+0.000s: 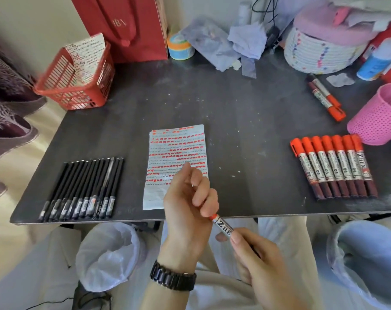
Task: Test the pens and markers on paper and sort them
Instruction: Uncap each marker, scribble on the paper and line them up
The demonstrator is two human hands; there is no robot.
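A red marker (222, 226) with a white label is held between both hands at the table's near edge. My left hand (190, 211) grips its red cap end, my right hand (255, 258) grips its barrel. Behind my left hand lies the test paper (178, 151), covered in red strokes. A row of several black pens (87, 189) lies at the left. Several red-capped markers (335, 166) lie side by side at the right, and two more markers (324, 97) lie at the back right.
A red mesh basket (78, 79) with marked paper stands at the back left, a pink perforated cup (380, 115) at the right. Bins lined with bags sit under the table edge at the left (109, 253) and right (364, 260). Clutter fills the back right.
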